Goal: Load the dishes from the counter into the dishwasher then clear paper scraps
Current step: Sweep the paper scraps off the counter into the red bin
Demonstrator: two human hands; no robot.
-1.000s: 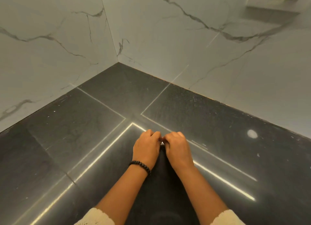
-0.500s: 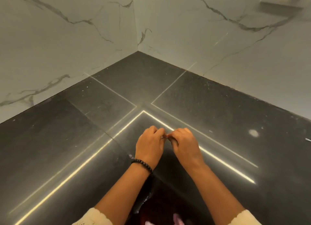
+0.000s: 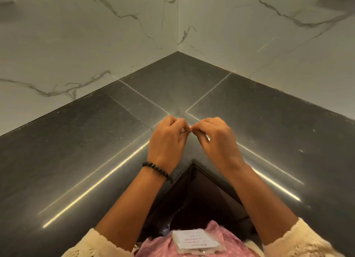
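I have both hands up over the inner corner of the dark counter (image 3: pixel 86 141), knuckles toward me, fingertips meeting at about 12 o'clock from my wrists. The left hand (image 3: pixel 167 141) and the right hand (image 3: pixel 217 139) are each curled tight, thumb against forefinger, and between them they pinch a tiny scrap (image 3: pixel 189 129) that shows only as a pale sliver with a glint beside it. I take it for one of the paper scraps, though it is too small to be sure.

I judge it to be nearly weightless, limp and easily torn, so it will not resist the pinch but could flutter off or stick to a fingertip when let go. The sound hold is what I have: pad to pad on its edges, with no pulling apart.

The scrap sits right at the fingertips, above the counter rather than on it, at 3 o'clock from my left forefinger and 9 o'clock from my right. The marble walls (image 3: pixel 96 45) meet at 12 o'clock beyond. No dishes show here, so the loading part looks done and I am on the scraps.
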